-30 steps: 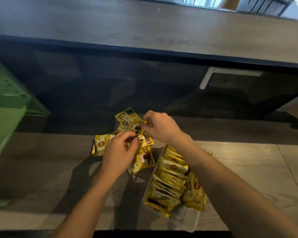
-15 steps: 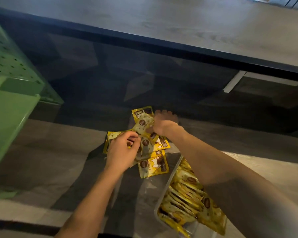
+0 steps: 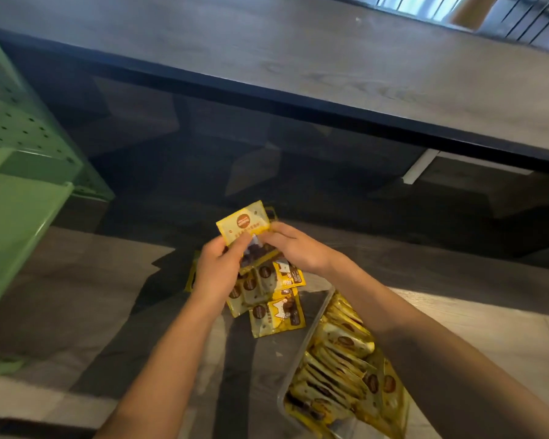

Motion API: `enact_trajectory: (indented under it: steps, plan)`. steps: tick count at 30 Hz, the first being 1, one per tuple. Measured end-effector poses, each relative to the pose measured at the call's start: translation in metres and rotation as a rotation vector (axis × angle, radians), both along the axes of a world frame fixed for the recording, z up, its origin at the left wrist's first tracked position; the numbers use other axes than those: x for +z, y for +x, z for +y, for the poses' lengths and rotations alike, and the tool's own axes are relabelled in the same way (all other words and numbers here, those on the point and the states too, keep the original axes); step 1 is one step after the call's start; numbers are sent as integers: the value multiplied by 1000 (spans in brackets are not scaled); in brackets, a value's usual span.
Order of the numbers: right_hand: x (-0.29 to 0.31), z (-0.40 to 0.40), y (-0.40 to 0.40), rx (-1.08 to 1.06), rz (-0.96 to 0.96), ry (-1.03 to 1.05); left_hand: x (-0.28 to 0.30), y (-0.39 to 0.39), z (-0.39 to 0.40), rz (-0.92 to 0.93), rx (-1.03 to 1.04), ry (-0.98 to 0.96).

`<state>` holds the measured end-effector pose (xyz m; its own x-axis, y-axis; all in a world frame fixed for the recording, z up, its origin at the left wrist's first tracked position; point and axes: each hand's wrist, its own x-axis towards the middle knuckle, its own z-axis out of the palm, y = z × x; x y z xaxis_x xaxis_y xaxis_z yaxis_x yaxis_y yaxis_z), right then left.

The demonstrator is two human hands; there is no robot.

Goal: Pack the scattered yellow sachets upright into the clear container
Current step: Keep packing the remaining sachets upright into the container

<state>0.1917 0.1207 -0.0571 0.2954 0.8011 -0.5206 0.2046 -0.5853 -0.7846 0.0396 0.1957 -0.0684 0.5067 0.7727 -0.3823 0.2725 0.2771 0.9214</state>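
Both hands hold a small stack of yellow sachets (image 3: 244,225) lifted above the wooden counter. My left hand (image 3: 217,269) grips the stack's lower left edge and my right hand (image 3: 293,247) pinches its right side. Several more loose yellow sachets (image 3: 274,307) lie flat on the counter just below the hands. To the lower right sits the clear container (image 3: 313,323), its long rim running toward me, filled with a row of upright yellow sachets (image 3: 339,369). My right forearm crosses over the container's far end.
A green perforated metal rack (image 3: 16,172) stands at the left. A dark glass panel (image 3: 203,153) rises behind the counter, topped by a dark wooden ledge (image 3: 330,58). The wood-grain counter (image 3: 61,296) stretches left and right of the pile.
The hands have come together and lifted a stack of sachets off the pile; before, each hand was picking at sachets lying on the counter. The camera has tilted.
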Motion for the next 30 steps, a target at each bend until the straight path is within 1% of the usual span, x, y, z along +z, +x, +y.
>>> enact_trajectory:
  steps: [1, 2, 3, 5, 7, 8, 12, 17, 21, 26, 30]
  plan:
    - [0, 0, 3, -24, -29, 11, -1, -2, 1, -9, 47, -5]
    - [0, 0, 8, -36, -98, 28, -1, -5, 1, -9, 79, -22]
    - [-1, 0, 13, 0, -211, 19, -3, -9, 2, -5, 95, -41]
    - [-5, -1, 21, 223, -417, -88, -8, -19, 5, 8, 107, -45]
    - [-12, -3, 21, 438, -495, -199, -13, -30, 5, 25, 119, -40]
    - [-15, -4, 18, 496, -521, -230, -14, -35, 5, 20, 128, -39]
    - [-23, -5, 14, 563, -606, -285, -18, -47, 2, 14, 148, -36]
    - [-25, -7, 10, 504, -568, -336, -19, -52, -3, 16, 127, -13]
    - [-25, -12, 9, 485, -604, -358, -15, -55, -9, 1, 133, -18]
    - [-21, -22, 9, 303, -488, -229, -11, -55, -16, -7, 175, -43]
    - [-12, -29, 12, 188, -499, -84, -9, -51, -22, -20, 159, -13]
